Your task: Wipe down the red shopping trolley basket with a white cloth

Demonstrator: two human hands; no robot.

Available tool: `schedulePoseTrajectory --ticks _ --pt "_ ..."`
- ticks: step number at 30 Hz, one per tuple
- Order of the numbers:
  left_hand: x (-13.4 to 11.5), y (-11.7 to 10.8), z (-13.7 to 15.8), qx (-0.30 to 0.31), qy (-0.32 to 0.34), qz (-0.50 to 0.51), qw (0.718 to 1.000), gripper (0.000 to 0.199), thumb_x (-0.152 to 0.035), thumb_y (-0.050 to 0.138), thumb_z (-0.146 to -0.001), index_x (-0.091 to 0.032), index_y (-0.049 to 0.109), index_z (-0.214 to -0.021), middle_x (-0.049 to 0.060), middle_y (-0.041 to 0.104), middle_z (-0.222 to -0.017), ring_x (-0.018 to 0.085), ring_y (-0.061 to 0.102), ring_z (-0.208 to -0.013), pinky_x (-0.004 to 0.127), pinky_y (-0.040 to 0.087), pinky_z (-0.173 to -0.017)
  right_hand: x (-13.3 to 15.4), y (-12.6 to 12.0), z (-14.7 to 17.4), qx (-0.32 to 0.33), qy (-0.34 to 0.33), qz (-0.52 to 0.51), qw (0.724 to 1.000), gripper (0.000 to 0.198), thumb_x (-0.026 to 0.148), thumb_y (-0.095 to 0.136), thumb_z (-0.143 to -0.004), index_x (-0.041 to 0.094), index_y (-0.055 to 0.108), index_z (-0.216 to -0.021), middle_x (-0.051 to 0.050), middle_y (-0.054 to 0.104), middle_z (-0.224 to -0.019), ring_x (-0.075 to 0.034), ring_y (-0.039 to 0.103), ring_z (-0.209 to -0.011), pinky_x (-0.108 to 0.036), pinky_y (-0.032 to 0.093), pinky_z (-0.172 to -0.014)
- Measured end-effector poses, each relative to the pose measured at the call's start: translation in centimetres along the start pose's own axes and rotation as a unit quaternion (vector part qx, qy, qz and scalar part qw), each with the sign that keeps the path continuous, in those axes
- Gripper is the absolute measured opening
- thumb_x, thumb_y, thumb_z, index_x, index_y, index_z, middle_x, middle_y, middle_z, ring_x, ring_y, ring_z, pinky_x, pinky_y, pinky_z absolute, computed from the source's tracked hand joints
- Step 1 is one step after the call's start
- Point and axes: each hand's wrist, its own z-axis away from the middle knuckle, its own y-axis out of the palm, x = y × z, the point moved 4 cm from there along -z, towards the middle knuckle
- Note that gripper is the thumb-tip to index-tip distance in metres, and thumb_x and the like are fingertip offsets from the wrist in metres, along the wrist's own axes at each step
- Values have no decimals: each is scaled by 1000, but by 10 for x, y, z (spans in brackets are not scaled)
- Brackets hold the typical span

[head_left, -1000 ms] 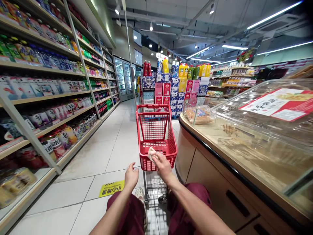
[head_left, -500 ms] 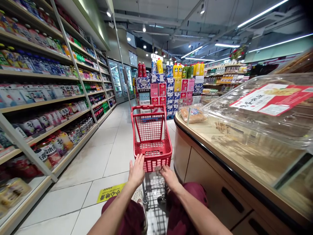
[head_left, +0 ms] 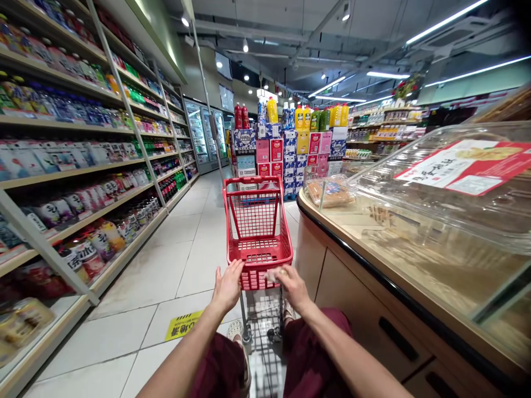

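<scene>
A red shopping cart (head_left: 259, 249) with a mesh back stands right in front of me, its basket holding nothing I can see. My left hand (head_left: 228, 284) is at the near left corner of the basket, fingertips at the rim and thumb held apart. At the near right side is my right hand (head_left: 293, 286), its fingers curled and pinched around a small pale thing (head_left: 272, 275). That thing is blurred, and its kind does not show. It overlaps the basket's front wall; whether it touches the wall I cannot tell.
Shelves of bottled drinks (head_left: 103, 132) line the left side. A wooden counter (head_left: 327, 271) with clear plastic food boxes (head_left: 464, 177) runs close on the right. Stacked drink cartons (head_left: 290, 155) stand ahead. A yellow floor sign (head_left: 180, 326) lies on the tiles (head_left: 166, 271).
My right hand has risen slightly, bringing the small pale thing up in front of the basket wall. My left hand has shifted a little left, its thumb further out. The cart is nearly still.
</scene>
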Motion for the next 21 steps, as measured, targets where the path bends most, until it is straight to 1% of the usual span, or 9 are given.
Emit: schedulePoseTrajectory --ticks 3,5,8,9,13,14,18,19,21 --pt "-1 4 2 -16 -13 4 1000 61 -5 28 -73 -16 29 -133 8 27 -143 18 19 -133 53 12 -107 -2 -6 -8 -34 19 -3 999 26 11 43 -82 23 64 -93 -6 54 -108 -17 49 -98 -26 45 -78" --pt "-1 6 3 -11 -19 5 1000 63 -3 26 -72 -15 27 -134 9 25 -144 18 17 -134 54 13 -107 0 1 -3 5 26 5 1000 27 9 43 -82 24 64 -88 -5 57 -100 -16 51 -92 -24 46 -74" --pt "2 7 3 12 -1 1 1000 66 -1 26 -70 -17 28 -134 8 27 -143 17 20 -133 54 10 -107 7 13 8 67 9 3 998 29 6 44 -79 26 65 -85 -3 59 -89 -14 53 -87 -21 45 -69" --pt "5 6 3 13 -2 -1 1000 67 0 26 -69 -17 28 -134 7 27 -143 17 20 -133 54 9 -107 9 13 8 58 4 1 998 29 6 44 -79 26 64 -87 -3 59 -92 -14 53 -88 -21 45 -70" --pt "15 3 2 -21 -41 -9 999 64 -1 25 -71 -14 27 -134 9 23 -145 18 15 -134 53 11 -107 7 2 -3 -38 24 -1 999 25 12 45 -82 24 64 -94 -6 54 -108 -17 49 -100 -26 44 -79" --pt "16 3 2 -25 -42 -11 999 64 -1 24 -72 -14 27 -134 9 24 -145 18 15 -134 53 12 -107 5 2 -2 -32 32 1 999 26 12 44 -81 24 64 -93 -5 55 -107 -17 50 -98 -26 44 -78" --pt "17 1 2 -2 -23 -16 1000 65 2 22 -71 -18 31 -133 7 30 -142 17 21 -133 54 13 -106 8 13 22 78 28 4 997 35 3 41 -77 26 65 -88 -3 60 -91 -14 55 -83 -21 45 -64" --pt "16 0 3 2 -20 -17 1000 65 2 22 -71 -19 32 -132 7 31 -142 17 22 -132 54 14 -106 12 14 24 78 25 2 997 37 2 40 -76 26 65 -90 -3 60 -92 -14 55 -84 -21 45 -65" --pt "15 -3 3 3 -23 -16 1000 65 1 23 -71 -19 33 -132 6 31 -142 16 22 -132 54 14 -106 21 11 16 33 23 -5 999 38 3 40 -78 26 64 -96 -4 57 -103 -15 52 -94 -23 46 -74"
